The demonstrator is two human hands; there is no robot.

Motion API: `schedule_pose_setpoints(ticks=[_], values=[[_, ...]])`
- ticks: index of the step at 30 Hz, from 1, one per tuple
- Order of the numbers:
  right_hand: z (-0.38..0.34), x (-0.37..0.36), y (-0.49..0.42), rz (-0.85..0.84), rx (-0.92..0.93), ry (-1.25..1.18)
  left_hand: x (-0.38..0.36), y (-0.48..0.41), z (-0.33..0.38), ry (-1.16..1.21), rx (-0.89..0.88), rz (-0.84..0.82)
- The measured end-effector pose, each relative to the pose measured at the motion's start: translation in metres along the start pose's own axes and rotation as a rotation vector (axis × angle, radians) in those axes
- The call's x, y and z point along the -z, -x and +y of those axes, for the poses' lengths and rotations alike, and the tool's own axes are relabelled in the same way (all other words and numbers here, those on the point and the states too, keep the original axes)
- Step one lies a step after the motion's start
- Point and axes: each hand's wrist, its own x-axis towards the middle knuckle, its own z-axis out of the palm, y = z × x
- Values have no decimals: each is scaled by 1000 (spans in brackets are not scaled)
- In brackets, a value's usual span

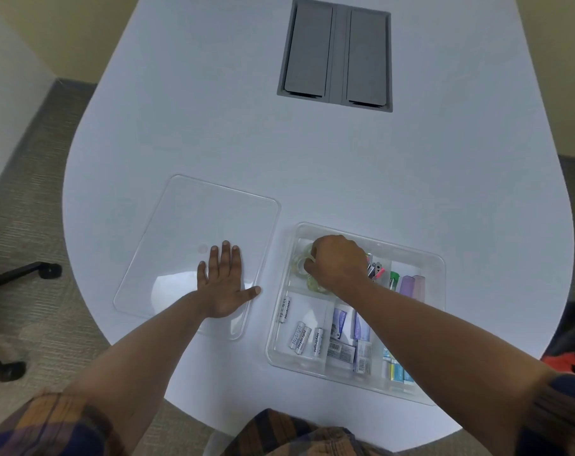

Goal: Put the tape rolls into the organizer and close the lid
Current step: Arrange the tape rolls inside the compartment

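Lower right of the frame, my right hand (337,263) is curled down into the organizer (439,278), fingers narrow around a clear tape roll (304,262)

Grip looks closed on the roll, though the knuckles hide the fingertips; at least one more roll lies just beneath in the same upper-left compartment. I'd seat it flat below the rim before letting go, so nothing sits proud. My left hand (223,284) lies flat and spread on the clear lid (187,218) just left of the organizer, which I judge I'd then slide across, square to the rim and press down
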Motion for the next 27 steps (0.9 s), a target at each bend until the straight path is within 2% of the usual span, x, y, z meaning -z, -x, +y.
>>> schedule_pose_setpoints(ticks=[8,16,21,25,27], values=[[8,16,-3,34,-94,66,2,3,1,4,6,-19],[3,15,0,6,-80,134,4,5,3,16,11,-27],[2,14,2,-75,-45,10,4,3,3,14,15,-39],[-1,11,0,-152,-60,-218,4,4,3,20,6,-24],[-1,10,-1,-142,-44,-212,3,4,3,18,5,-28]])
